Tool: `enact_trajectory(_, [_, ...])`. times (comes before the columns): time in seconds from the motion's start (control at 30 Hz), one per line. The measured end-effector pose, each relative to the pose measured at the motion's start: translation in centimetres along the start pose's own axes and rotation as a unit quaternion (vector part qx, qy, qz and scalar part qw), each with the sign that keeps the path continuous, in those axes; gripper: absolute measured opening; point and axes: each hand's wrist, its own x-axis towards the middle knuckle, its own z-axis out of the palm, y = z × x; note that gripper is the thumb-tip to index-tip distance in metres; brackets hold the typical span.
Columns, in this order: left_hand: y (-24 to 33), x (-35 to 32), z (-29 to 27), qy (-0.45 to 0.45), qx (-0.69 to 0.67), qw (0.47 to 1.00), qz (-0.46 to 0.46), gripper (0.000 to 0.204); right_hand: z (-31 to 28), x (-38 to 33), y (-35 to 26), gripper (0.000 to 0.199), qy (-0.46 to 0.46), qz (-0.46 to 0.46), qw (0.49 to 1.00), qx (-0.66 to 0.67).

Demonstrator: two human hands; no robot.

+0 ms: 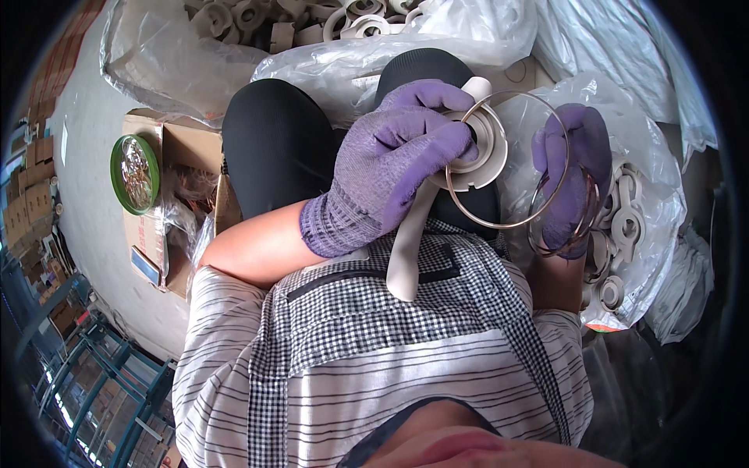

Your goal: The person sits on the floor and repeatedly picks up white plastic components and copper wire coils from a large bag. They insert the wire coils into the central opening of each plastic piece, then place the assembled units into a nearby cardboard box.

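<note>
My left hand (390,168), in a purple knit glove, grips a white plastic part (484,152) with a round ringed head and a long handle that runs down over my lap. A thin copper-coloured metal ring (507,225) rests around the part's head. My right hand (573,168), also gloved in purple, holds the far side of that ring and has several more such rings (558,248) looped over its fingers.
A clear plastic bag (632,226) of similar white parts lies at my right; another bag (312,23) of them lies ahead of my knees. A cardboard box (156,140) with a round green tin (134,173) stands at my left. Blue shelving is at lower left.
</note>
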Motion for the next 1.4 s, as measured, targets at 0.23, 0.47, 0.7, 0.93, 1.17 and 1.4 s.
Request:
enact_trajectory(0.23, [0.5, 0.0, 0.0, 0.016, -0.019, 0.999, -0.045, 0.014, -0.2, 1.5, 0.3, 0.024, -0.059, -0.148, 0.987, -0.011])
enact_trajectory(0.47, [0.5, 0.2, 0.0, 0.008, -0.006, 1.0, -0.029, 0.014, 0.6, 1.7, -1.2, 0.026, -0.055, -0.186, 0.98, -0.032])
enact_trajectory(0.7, [0.1, 0.3, -0.1, -0.002, -0.021, 1.0, 0.005, 0.016, 0.3, 0.3, -2.2, 0.028, -0.072, -0.118, 0.984, -0.11])
enact_trajectory(0.93, [0.2, 0.4, -0.4, -0.075, -0.01, 0.997, 0.031, 0.035, 1.4, -0.9, -2.6, 0.027, -0.022, -0.138, 0.984, -0.106])
enact_trajectory(1.17, [-4.2, 2.5, -1.3, -0.159, 0.1, 0.891, 0.414, 0.094, 0.8, -1.2, -2.7, 0.03, -0.004, -0.171, 0.973, -0.154])
enact_trajectory(1.4, [-6.0, 3.5, -1.5, -0.162, 0.086, 0.844, 0.503, 0.157, 1.1, -1.4, -2.5, 0.027, -0.003, -0.159, 0.982, -0.1])
